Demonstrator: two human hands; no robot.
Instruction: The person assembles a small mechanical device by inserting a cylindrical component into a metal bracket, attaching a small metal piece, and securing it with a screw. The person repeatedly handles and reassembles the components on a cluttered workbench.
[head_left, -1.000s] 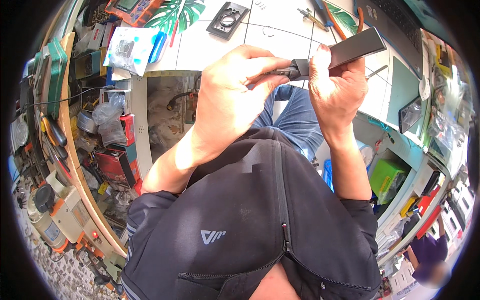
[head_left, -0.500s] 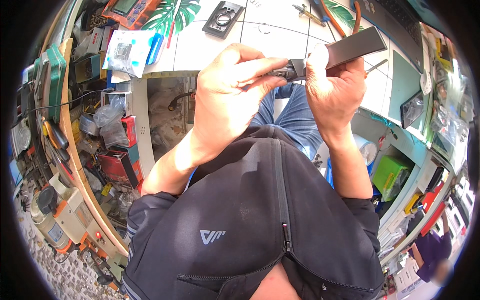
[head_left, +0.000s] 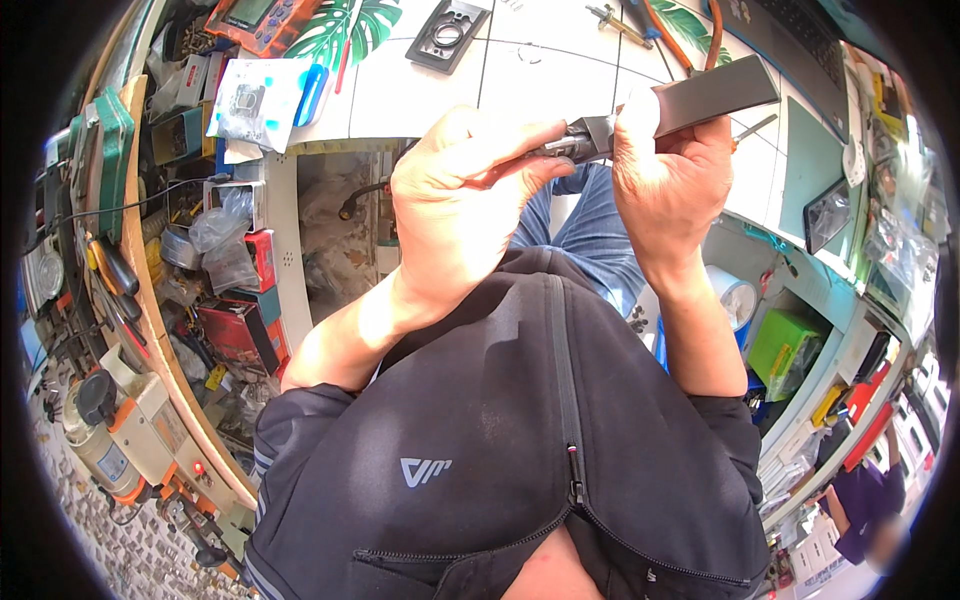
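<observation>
Above the table's near edge, my right hand (head_left: 680, 165) is closed round a long dark grey rectangular part (head_left: 720, 97), with the thumb on its upper face. The part slants up to the right. At its left end is a narrower piece with a small metallic mechanism (head_left: 578, 142). My left hand (head_left: 455, 200) pinches that end between thumb and fingers, which partly hide it. Farther off on the table lies a black rectangular housing (head_left: 447, 38) with a round ring in it, and a thin wire ring (head_left: 529, 54) is to its right.
Pliers with orange handles (head_left: 716, 35) and a brass-coloured part (head_left: 620, 24) lie at the far side. A laptop (head_left: 790, 50) and a phone (head_left: 826, 215) are at the right. Left stand an orange device (head_left: 262, 22), a bagged packet (head_left: 245, 105) and a key-cutting machine (head_left: 120, 440).
My left hand has shifted very slightly at the mechanism end. The right hand keeps hold of the grey part almost in the same place.
</observation>
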